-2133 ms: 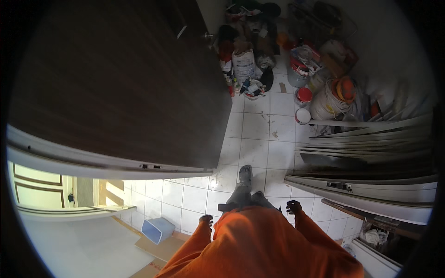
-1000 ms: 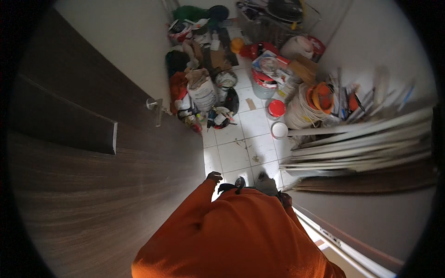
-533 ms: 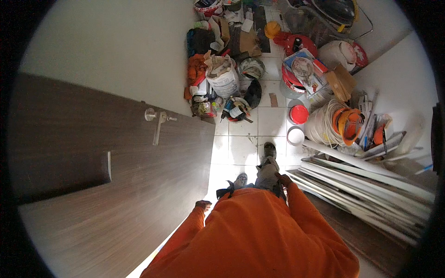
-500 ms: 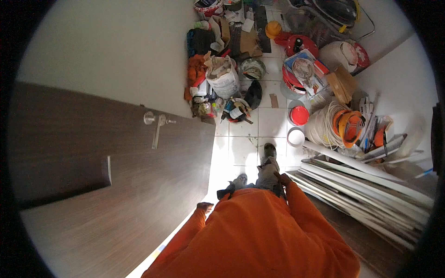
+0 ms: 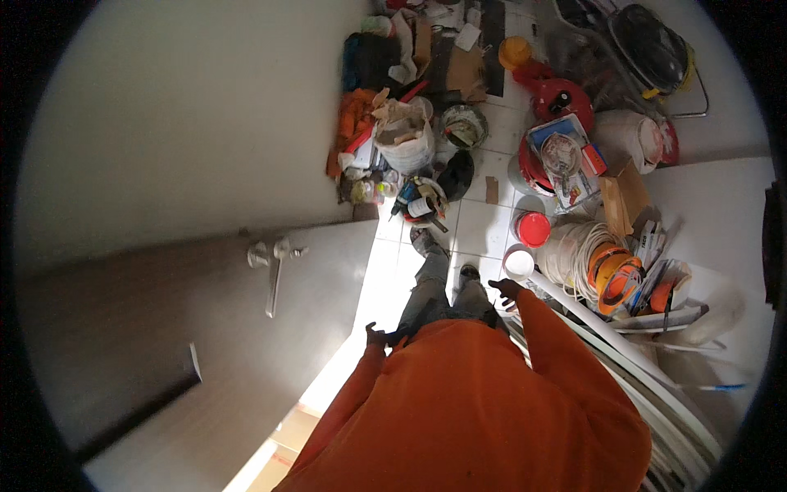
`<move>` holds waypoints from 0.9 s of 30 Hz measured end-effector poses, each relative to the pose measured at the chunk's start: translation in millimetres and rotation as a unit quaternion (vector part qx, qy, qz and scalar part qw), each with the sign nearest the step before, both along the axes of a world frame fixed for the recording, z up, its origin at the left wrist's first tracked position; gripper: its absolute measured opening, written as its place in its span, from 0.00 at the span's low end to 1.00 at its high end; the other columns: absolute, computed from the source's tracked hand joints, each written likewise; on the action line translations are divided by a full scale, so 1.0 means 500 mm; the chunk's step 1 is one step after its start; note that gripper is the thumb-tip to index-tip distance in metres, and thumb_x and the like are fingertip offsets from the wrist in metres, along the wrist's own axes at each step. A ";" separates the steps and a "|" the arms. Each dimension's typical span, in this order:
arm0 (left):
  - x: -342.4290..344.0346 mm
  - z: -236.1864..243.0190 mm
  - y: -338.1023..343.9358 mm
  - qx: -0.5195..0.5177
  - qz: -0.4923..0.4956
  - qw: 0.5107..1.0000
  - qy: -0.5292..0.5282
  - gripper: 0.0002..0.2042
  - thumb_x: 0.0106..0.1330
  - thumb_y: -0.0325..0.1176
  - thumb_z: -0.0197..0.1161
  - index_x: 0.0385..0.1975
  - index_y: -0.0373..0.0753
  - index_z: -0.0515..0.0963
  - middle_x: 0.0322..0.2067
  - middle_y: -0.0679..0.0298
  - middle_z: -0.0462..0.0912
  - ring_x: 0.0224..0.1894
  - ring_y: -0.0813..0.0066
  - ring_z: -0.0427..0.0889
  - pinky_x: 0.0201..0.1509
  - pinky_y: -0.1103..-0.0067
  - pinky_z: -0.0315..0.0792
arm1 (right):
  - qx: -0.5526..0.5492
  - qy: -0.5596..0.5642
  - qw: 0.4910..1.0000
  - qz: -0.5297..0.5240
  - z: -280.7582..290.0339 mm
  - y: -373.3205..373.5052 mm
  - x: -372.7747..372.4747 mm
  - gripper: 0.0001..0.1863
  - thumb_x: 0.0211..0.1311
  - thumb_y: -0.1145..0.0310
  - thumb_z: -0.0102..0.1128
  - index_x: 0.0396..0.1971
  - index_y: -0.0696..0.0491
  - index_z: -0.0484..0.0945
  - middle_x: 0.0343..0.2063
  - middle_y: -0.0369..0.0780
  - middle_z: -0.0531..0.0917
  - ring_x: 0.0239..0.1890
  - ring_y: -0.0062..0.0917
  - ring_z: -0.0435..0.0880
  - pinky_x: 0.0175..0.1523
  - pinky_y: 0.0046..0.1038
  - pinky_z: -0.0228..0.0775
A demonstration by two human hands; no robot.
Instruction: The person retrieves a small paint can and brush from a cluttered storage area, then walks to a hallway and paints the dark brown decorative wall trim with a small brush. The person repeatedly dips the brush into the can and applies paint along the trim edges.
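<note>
My left hand (image 5: pixel 375 334) hangs by my hip at the open wooden door (image 5: pixel 213 344), fingers apart and empty. My right hand (image 5: pixel 504 292) is open beside the long white strips (image 5: pixel 598 332), near a white tub (image 5: pixel 519 263) with a red-lidded tub (image 5: pixel 533 229) behind it. Ahead of my feet a small bucket of tools (image 5: pixel 422 201) holds a drill-like tool, with a torn sack (image 5: pixel 404 135) behind it. Coiled pale cable and orange helmets (image 5: pixel 615 279) lie to the right.
Buckets, a tray (image 5: pixel 566 156), cardboard (image 5: pixel 619 201), an orange cloth (image 5: pixel 357 119) and a black wheelbarrow-like item (image 5: pixel 643 49) crowd both sides of the tiled floor (image 5: pixel 479 225). A plain wall (image 5: pixel 188 123) rises on the left, another on the right.
I have stepped further into the storeroom, left foot now forward. My right hand has moved from my thigh out toward the white strips, fingers opened. The door's handle sits lower in view.
</note>
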State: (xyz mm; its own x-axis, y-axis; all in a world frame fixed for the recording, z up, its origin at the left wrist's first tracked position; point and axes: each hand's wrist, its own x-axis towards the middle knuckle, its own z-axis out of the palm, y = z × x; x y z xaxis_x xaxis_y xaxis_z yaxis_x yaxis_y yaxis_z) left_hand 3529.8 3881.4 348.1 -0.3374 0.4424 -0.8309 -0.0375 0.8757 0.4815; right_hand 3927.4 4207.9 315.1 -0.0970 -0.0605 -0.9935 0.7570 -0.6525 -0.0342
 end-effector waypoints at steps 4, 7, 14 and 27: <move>-0.040 -0.098 0.233 -0.081 0.059 0.992 -0.074 0.16 0.65 0.33 0.61 0.53 0.50 0.74 0.38 0.64 0.84 0.37 0.69 0.81 0.43 0.61 0.75 | 0.293 -0.060 0.953 0.046 -0.130 0.069 -0.021 0.57 0.50 0.25 0.59 0.69 0.53 0.56 0.64 0.55 0.68 0.63 0.54 0.71 0.63 0.51 0.68; -0.085 -0.065 0.320 -0.077 -0.006 0.996 -0.038 0.24 0.62 0.30 0.63 0.60 0.51 0.71 0.40 0.63 0.84 0.41 0.68 0.82 0.40 0.64 0.77 | 0.310 -0.158 0.936 0.045 -0.040 0.145 -0.158 0.51 0.53 0.32 0.60 0.65 0.58 0.63 0.61 0.59 0.72 0.62 0.52 0.73 0.64 0.46 0.68; 0.065 -0.267 0.359 -0.012 -0.087 0.982 0.169 0.61 0.33 0.61 0.83 0.68 0.39 0.57 0.59 0.44 0.69 0.63 0.42 0.68 0.66 0.54 0.65 | 0.388 0.038 0.909 0.143 -0.201 0.299 -0.225 0.26 0.61 0.51 0.60 0.53 0.52 0.74 0.49 0.52 0.83 0.53 0.47 0.81 0.58 0.42 0.73; 0.395 -0.221 0.519 -0.439 -0.109 0.891 0.050 0.44 0.53 0.56 0.67 0.71 0.64 0.53 0.68 0.47 0.60 0.70 0.44 0.61 0.70 0.46 0.53 | 0.568 0.173 0.757 0.270 -0.606 0.615 -0.551 0.18 0.58 0.78 0.56 0.49 0.53 0.79 0.45 0.52 0.81 0.50 0.46 0.80 0.59 0.43 0.71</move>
State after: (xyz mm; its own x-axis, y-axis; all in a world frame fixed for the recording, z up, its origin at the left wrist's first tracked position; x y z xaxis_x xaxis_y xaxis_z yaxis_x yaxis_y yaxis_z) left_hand 3727.2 4141.0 237.6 -0.4150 -0.2990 -0.8593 0.1831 0.8977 -0.4008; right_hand 3651.9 4515.2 11.9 -0.6302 0.6911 -0.3539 0.7201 0.3499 -0.5992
